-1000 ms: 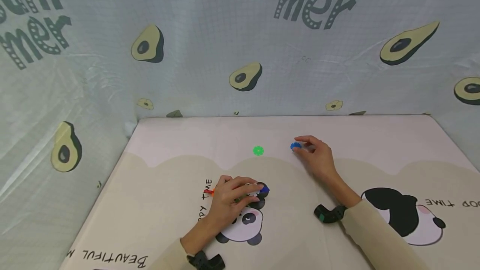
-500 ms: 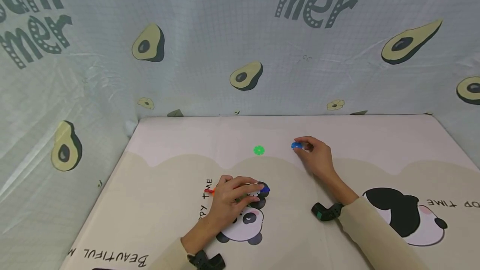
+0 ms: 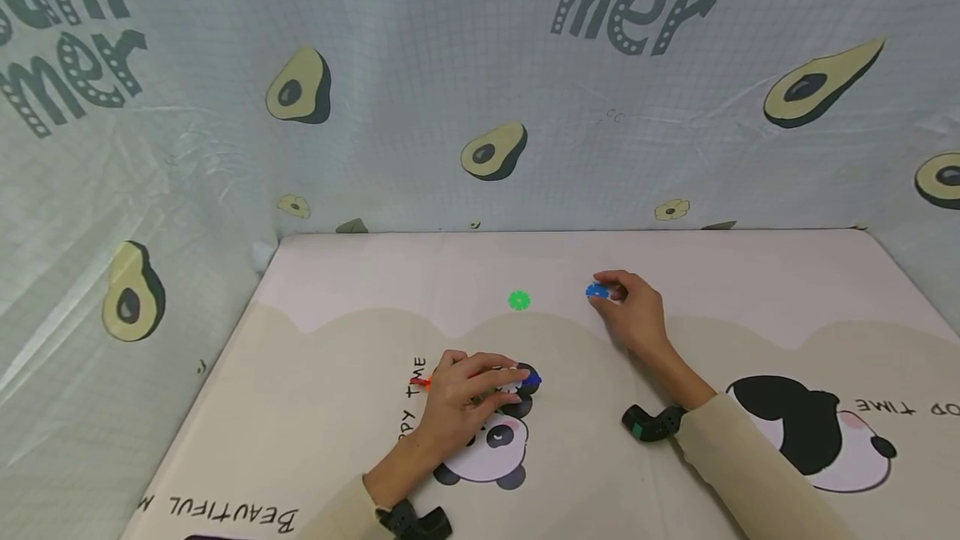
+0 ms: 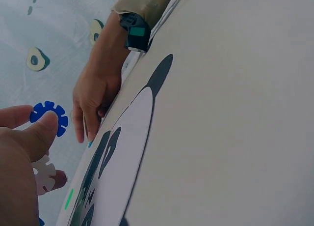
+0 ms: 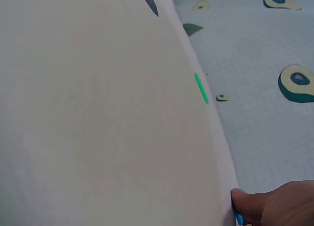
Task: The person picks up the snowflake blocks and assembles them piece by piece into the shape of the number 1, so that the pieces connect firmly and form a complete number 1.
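Observation:
My left hand (image 3: 457, 398) grips a cluster of notched snowflake discs above the panda print. Its thumb and forefinger pinch a dark blue disc (image 4: 61, 122), and a white disc (image 4: 44, 174) shows below them. An orange-red piece (image 3: 422, 382) sticks out on the far side of that hand, the rest being hidden by the palm and fingers. Further back, my right hand (image 3: 637, 315) pinches a lighter blue disc (image 3: 597, 291) between thumb and forefinger at the table surface. A green disc (image 3: 519, 300) lies flat on the table, left of the right hand and touched by neither.
The table (image 3: 315, 407) wears a beige and pink cloth with printed animals and lettering. A pale curtain (image 3: 405, 65) with avocado prints hangs along the back and left sides. The corner of a dark object (image 3: 213, 537) shows at the bottom edge.
The lighter blue disc has tilted between my right fingers and shows its notched face again. My left hand keeps its hold, and the green disc stays put.

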Demonstrator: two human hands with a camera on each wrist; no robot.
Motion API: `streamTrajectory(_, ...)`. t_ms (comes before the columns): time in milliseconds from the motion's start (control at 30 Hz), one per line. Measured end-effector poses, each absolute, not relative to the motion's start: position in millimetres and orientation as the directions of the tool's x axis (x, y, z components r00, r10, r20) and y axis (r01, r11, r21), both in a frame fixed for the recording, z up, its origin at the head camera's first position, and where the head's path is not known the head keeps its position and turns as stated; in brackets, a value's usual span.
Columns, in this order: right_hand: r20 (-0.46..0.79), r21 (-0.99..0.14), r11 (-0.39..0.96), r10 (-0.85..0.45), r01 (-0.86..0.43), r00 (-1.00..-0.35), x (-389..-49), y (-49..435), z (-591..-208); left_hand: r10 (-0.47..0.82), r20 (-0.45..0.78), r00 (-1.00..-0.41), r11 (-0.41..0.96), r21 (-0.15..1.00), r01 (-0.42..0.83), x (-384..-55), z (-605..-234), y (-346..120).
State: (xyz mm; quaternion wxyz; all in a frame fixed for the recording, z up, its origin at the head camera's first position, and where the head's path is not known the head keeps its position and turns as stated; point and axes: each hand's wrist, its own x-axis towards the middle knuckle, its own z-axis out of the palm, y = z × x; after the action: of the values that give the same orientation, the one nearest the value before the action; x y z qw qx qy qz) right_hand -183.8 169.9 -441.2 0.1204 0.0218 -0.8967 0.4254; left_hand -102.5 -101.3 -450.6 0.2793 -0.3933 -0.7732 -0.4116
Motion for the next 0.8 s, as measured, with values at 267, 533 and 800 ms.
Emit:
streamTrajectory(267, 0.213, -0.733, 0.667, 0.037, -0.134, -0.976, -183.5, 169.7, -439.5, 0.385, 0.751, -0.536, 0.362, 0.411, 0.837, -102.1, -451.6, -102.0)
streamTrajectory(533, 0.28, -0.683, 0.695, -0.035, -0.225, -0.959, -178.4, 171.3, -437.9, 0.394, 0.748, -0.535, 0.371, 0.403, 0.837, -101.9, -452.8, -102.4)
streamTrajectory(800, 0.271, -0.678, 0.7, -0.044, -0.223, -0.962, -174.9, 169.9, -437.1, 0.395, 0.75, -0.53, 0.365, 0.401, 0.84, -101.9, -452.5, -102.7)
